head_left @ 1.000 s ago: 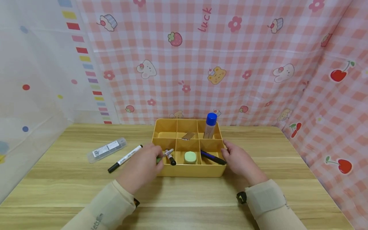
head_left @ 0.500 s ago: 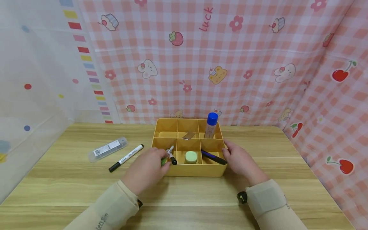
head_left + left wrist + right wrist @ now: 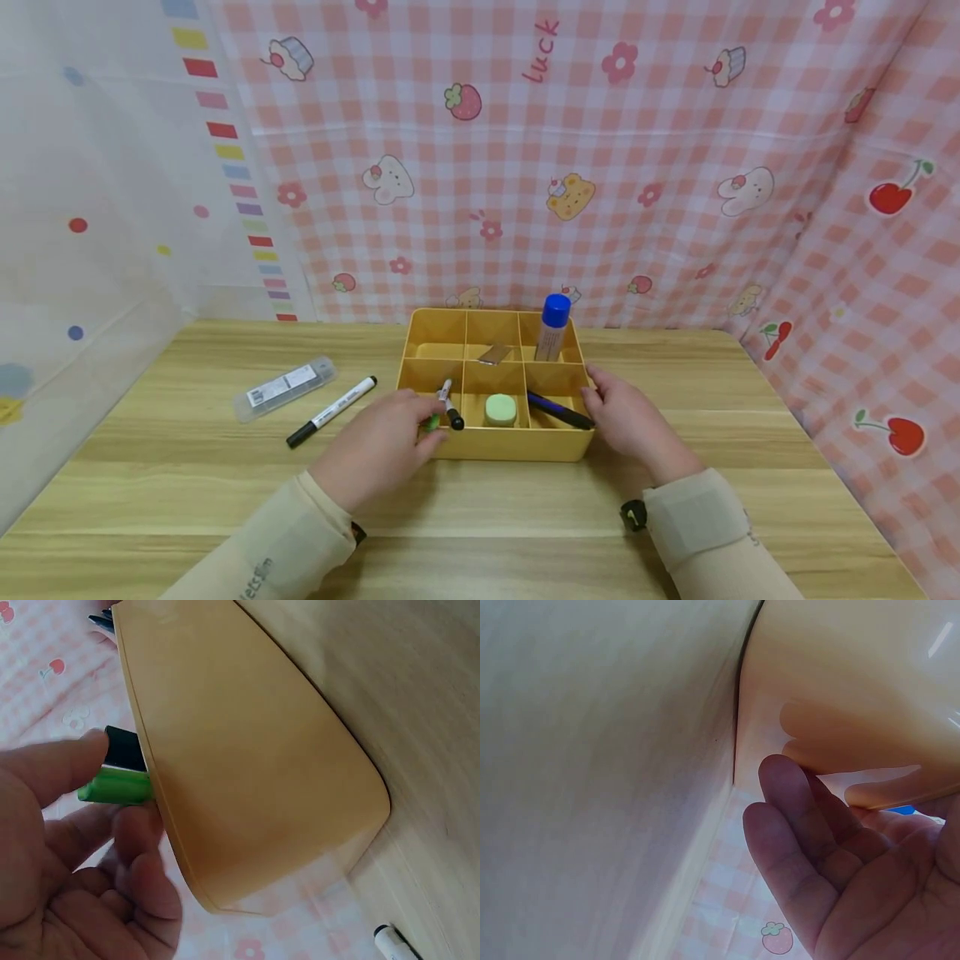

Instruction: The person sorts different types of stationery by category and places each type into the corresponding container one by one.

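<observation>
A yellow organizer box (image 3: 510, 444) with several compartments stands on the table. My left hand (image 3: 378, 446) is at its front-left compartment, thumb and fingers apart around a green-ended item (image 3: 116, 786), whose kind is mostly hidden. Beside that item a white marker with a black cap (image 3: 454, 419) leans on the front rim. In the left wrist view a gap shows between thumb and green end. My right hand (image 3: 633, 421) holds the box's right wall, thumb at the rim and fingers along the outside. A light green lidded piece (image 3: 500, 408) sits in the front-middle compartment.
A blue-capped glue stick (image 3: 553, 321) stands in the back-right compartment. In front of it lies a dark blue-and-black pen (image 3: 558, 410). A brown flat piece (image 3: 493, 355) is in the back middle. Left of the box lie a white-and-black marker (image 3: 330, 412) and a clear plastic case (image 3: 285, 389).
My left hand has lowered the green item into the front-left compartment, and its thumb and fingers have spread apart. My right hand has stayed at the box's right wall.
</observation>
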A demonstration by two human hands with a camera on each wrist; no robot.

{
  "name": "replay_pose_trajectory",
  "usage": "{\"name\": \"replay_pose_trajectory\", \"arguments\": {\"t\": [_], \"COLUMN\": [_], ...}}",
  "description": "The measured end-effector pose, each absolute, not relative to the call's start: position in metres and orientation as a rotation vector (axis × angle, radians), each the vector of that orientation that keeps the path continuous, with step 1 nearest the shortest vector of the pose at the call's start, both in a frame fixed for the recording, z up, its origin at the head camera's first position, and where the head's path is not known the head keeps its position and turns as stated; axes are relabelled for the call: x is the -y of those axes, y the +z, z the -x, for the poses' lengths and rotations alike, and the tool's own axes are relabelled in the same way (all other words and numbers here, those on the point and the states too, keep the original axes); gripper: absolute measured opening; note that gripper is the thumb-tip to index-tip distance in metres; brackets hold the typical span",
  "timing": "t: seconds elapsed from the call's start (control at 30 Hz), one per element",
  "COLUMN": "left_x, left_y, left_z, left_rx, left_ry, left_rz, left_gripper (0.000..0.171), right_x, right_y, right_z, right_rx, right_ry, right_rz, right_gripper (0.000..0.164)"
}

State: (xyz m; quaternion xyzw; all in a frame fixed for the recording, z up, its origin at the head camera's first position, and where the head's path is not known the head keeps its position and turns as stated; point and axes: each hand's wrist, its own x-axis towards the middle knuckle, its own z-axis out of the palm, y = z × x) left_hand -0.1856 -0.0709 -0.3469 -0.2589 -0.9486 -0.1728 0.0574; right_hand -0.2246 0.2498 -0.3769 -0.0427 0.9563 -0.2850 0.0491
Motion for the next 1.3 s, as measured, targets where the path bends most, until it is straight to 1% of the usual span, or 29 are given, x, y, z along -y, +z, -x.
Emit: {"name": "replay_pose_trajectory", "arguments": {"t": [0.1,0.23,0.3,0.4,0.53,0.67,0.8,0.9,0.97,1.07,1.2,1.23,1.3], "left_x": [0.068,0.068,0.074,0.095,0.139,0.182,0.207,0.211,0.211,0.210,0.206,0.206,0.205], "left_y": [-0.344,-0.340,-0.339,-0.339,-0.342,-0.353,-0.365,-0.373,-0.378,-0.382,-0.384,-0.383,-0.382], "left_z": [0.184,0.184,0.186,0.191,0.203,0.210,0.211,0.214,0.217,0.221,0.224,0.224,0.224], "left_rx": [2.848,2.848,2.864,2.894,2.956,3.049,3.128,3.186,3.217,3.229,3.219,3.217,3.225], "left_ry": [-0.563,-0.582,-0.562,-0.552,-0.460,-0.330,-0.295,-0.343,-0.350,-0.318,-0.267,-0.259,-0.262], "left_rz": [0.780,0.754,0.715,0.614,0.474,0.355,0.331,0.380,0.427,0.456,0.399,0.387,0.351], "left_gripper": [0.010,0.011,0.020,0.033,0.040,0.048,0.053,0.050,0.043,0.030,0.008,0.006,0.009], "right_x": [-0.250,-0.250,-0.249,-0.247,-0.247,-0.249,-0.249,-0.249,-0.249,-0.248,-0.249,-0.249,-0.250], "right_y": [-0.377,-0.376,-0.376,-0.376,-0.377,-0.376,-0.375,-0.374,-0.374,-0.374,-0.375,-0.375,-0.375], "right_z": [0.225,0.225,0.225,0.225,0.225,0.224,0.223,0.222,0.223,0.223,0.224,0.224,0.224], "right_rx": [-2.916,-2.913,-2.911,-2.906,-2.913,-2.929,-2.923,-2.922,-2.922,-2.920,-2.916,-2.914,-2.912], "right_ry": [-0.866,-0.864,-0.864,-0.868,-0.851,-0.831,-0.833,-0.826,-0.831,-0.840,-0.845,-0.846,-0.844], "right_rz": [0.133,0.131,0.129,0.135,0.129,0.125,0.144,0.151,0.150,0.153,0.145,0.141,0.135], "right_gripper": [0.053,0.053,0.053,0.053,0.053,0.054,0.055,0.055,0.055,0.054,0.053,0.053,0.054]}}
